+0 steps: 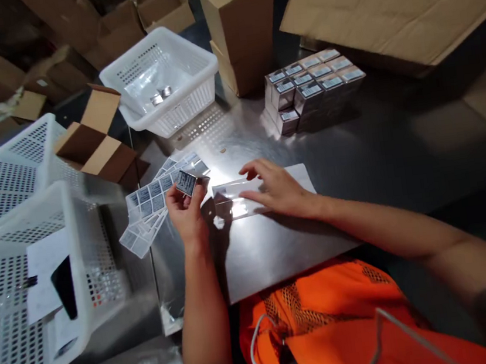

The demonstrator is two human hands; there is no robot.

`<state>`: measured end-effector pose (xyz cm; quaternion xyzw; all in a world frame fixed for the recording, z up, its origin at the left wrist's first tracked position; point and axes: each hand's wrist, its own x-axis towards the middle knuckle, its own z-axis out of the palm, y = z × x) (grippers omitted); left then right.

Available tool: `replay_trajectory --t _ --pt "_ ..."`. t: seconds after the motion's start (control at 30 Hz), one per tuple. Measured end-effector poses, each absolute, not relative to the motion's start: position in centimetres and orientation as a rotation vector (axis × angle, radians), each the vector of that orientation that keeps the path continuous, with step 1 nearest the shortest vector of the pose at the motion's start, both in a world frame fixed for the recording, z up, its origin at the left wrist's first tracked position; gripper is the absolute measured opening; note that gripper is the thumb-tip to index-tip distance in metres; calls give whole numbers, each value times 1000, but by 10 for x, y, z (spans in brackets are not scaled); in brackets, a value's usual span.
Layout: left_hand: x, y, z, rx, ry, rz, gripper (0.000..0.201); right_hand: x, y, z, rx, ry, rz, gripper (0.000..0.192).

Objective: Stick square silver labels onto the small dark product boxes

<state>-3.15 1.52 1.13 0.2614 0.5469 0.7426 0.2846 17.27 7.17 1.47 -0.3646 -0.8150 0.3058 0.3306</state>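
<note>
My left hand point(189, 217) grips a small silvery box point(187, 181) with a dark printed label facing up. Beneath and left of it, several sheets of printed labels point(150, 200) lie fanned out on the metal table point(260, 250). Thumb and index finger apart, my right hand point(276, 188) is over a strip of clear, glossy plastic point(230, 200). Whether its fingertips touch the plastic I cannot tell. A small crumpled white scrap point(218, 222) lies at the plastic's left end.
Several small labelled boxes point(317, 87) are stacked at the back right, near a large cardboard sheet point(398, 3). A white basket point(165, 123) holds silvery pieces. An open carton point(97, 147) and another white basket point(75, 273) with papers stand at left. A tall carton point(246, 28) stands behind.
</note>
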Motion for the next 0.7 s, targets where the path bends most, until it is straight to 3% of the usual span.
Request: replay_trajectory --t 0.17,0.4,0.7 --pt "-24 27 -5 586 1279 1886 62 151 69 -14 -892 -2572 635 35" --pt "-3 40 -33 488 1141 1778 61 171 77 -25 -824 -2569 550 18" --pt "0 39 -35 521 1176 1799 63 178 67 -26 -511 -2440 368 23"
